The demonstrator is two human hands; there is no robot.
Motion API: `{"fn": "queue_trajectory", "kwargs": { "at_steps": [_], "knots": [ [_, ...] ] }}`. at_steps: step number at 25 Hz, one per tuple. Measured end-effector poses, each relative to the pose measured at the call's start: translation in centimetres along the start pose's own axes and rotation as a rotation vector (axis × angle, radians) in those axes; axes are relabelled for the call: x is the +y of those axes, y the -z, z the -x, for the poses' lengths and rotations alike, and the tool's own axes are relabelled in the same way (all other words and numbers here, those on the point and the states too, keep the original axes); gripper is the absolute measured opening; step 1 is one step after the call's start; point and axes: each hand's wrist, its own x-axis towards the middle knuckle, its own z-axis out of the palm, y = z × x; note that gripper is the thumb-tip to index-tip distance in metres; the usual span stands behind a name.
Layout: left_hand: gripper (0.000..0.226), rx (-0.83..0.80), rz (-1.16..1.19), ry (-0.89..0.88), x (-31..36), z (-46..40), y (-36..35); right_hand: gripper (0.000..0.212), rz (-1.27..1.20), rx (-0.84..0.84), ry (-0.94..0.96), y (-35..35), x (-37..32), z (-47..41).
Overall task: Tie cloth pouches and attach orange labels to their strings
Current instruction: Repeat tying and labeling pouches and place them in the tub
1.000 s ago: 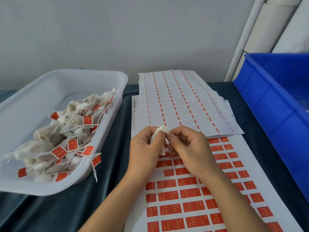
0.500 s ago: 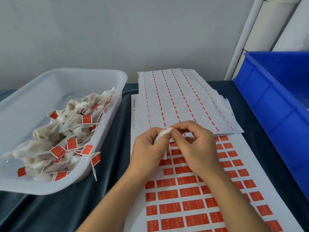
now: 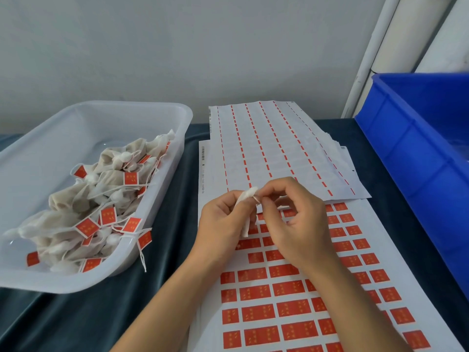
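A small white cloth pouch (image 3: 245, 199) sticks up from the fingers of my left hand (image 3: 223, 224), which grips its body above the label sheet. My right hand (image 3: 297, 219) sits close beside it, thumb and forefinger pinching at the pouch's top; any string there is too thin to make out. Under both hands lies a white sheet of orange labels (image 3: 291, 308). Most of the pouch is hidden inside my left fist.
A clear plastic tub (image 3: 106, 115) at the left holds several tied pouches with orange labels (image 3: 106, 214); one string hangs over its rim. Used label sheets (image 3: 274, 148) lie behind my hands. A blue crate (image 3: 416, 158) stands at the right on the dark cloth.
Both hands have risen slightly with the pouch. My right fingers have shifted from the pouch's side to its top.
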Motion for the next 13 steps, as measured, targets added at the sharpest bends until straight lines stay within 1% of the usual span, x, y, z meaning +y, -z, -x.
{"fn": "queue_trajectory", "kwargs": {
  "at_steps": [2,6,13],
  "knots": [
    [0.033,0.005,0.013,0.009,-0.07,-0.01,0.04,0.014,0.022,-0.034,0.051,-0.06,0.01,0.10],
    [0.032,0.009,0.039,0.035,-0.15,0.03,0.15,0.020,0.067,-0.070,0.079,0.03,0.13,0.10],
    [0.035,0.002,0.059,0.042,-0.13,0.01,0.27,0.018,0.199,-0.042,0.150,0.35,0.64,-0.06]
  ]
}}
